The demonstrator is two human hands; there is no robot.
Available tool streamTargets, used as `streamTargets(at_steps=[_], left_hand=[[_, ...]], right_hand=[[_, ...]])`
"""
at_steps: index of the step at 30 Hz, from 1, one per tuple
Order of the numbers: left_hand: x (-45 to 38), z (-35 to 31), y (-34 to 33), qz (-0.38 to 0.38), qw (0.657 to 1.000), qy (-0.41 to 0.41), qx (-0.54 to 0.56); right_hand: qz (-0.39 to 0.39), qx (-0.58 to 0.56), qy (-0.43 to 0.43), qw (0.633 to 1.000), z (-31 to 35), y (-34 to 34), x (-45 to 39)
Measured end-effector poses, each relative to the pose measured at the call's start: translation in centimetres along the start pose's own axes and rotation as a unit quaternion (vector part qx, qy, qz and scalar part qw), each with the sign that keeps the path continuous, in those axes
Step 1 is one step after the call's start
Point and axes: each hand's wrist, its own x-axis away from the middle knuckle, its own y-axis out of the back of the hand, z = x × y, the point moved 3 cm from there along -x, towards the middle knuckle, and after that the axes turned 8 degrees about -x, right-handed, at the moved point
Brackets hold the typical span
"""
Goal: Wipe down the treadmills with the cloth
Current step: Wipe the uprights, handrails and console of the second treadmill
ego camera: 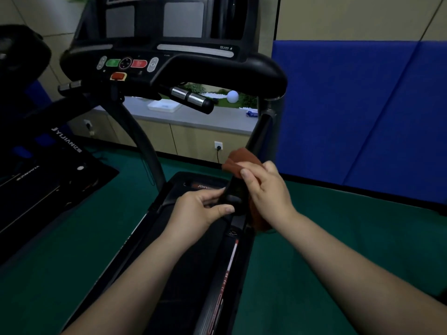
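Two bare hands low on the right upright (pixel 260 136) of the near treadmill (pixel 183 250), down by the foot of the post. Right hand (pixel 266 189) wrapped around the post from the outer side, fingers curled and pressing a rust-brown cloth (pixel 238 160) against it; cloth bunched above the knuckles, another fold trailing below the wrist. Left hand (pixel 200 209) gripping the base of the same post from the inner side, thumb laid across the front, fingers curled behind.

Edges and room: belt deck running from the bottom edge up to the motor cover, side rail with red markings along its right border. Green floor (pixel 338 262) open to the right of the deck, closed off further back by a blue padded wall (pixel 362 117). Narrow strip of green floor to the left, then a second treadmill (pixel 36 184) lying close alongside. Console (pixel 150 61) overhead with green and red buttons, chrome-banded handle (pixel 191 97) jutting toward the right upright.

Hard to make out: dim light throughout, black parts merging together. Post base largely covered by both hands; contact of cloth with post behind the right palm hidden. Second treadmill cut off at the left edge, lettering on it only partly legible. Console screen cropped at the top. Beyond the console, a grey ledge (pixel 193 117) with a white tray (pixel 164 106) and a white ball (pixel 232 96), partly blocked by the handle.
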Motion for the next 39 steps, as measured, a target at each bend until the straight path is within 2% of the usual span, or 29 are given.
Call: streamTargets(at_steps=[4,7,10,14,18,21,24,27,29,31,33,35,39], left_hand=[[-0.2,0.4,0.1,0.006,1.000,0.003,-0.010],[-0.3,0.6,0.0,0.006,1.000,0.006,-0.017],[-0.1,0.3,0.1,0.001,1.000,-0.002,-0.017],[-0.1,0.0,0.1,-0.001,1.000,-0.014,-0.019],[-0.2,-0.4,0.3,0.004,0.999,-0.025,-0.030],[-0.9,-0.9,0.8,0.037,0.998,-0.027,-0.054],[-1.3,-1.5,1.1,0.064,0.994,-0.030,-0.081],[-1.0,-2.1,1.5,0.086,0.989,-0.026,-0.119],[-0.5,-3.1,1.8,0.100,0.983,-0.033,-0.153],[-0.1,-4.4,2.2,0.055,0.985,-0.057,-0.153],[0.4,-5.6,2.5,-0.007,0.995,-0.060,-0.075],[1.1,-6.6,2.2,-0.039,0.998,-0.044,0.034],[1.4,-7.4,1.2,-0.089,0.972,0.031,0.214]], right_hand=[[-0.023,-0.108,0.023,0.994,0.7,-0.9,4.5],[-0.041,-0.131,0.016,0.990,0.2,-1.8,5.4],[-0.098,-0.145,-0.071,0.982,-0.7,-1.9,1.9],[-0.165,-0.216,-0.202,0.941,-1.5,-2.8,1.8],[-0.191,-0.295,-0.236,0.906,-0.4,-5.6,6.5],[-0.210,-0.308,-0.240,0.896,-0.8,-5.1,4.9],[-0.172,-0.321,-0.249,0.897,-1.5,-3.8,2.7],[-0.100,-0.292,-0.248,0.918,-1.8,-2.5,2.4],[-0.063,-0.259,-0.209,0.941,-0.9,-1.1,2.9],[-0.046,-0.219,-0.147,0.963,0.9,0.3,3.5],[-0.035,-0.204,-0.105,0.973,3.2,1.1,3.9],[0.000,-0.220,-0.085,0.972,5.6,1.1,3.8],[0.076,-0.221,-0.067,0.970,8.2,-0.1,2.9]])
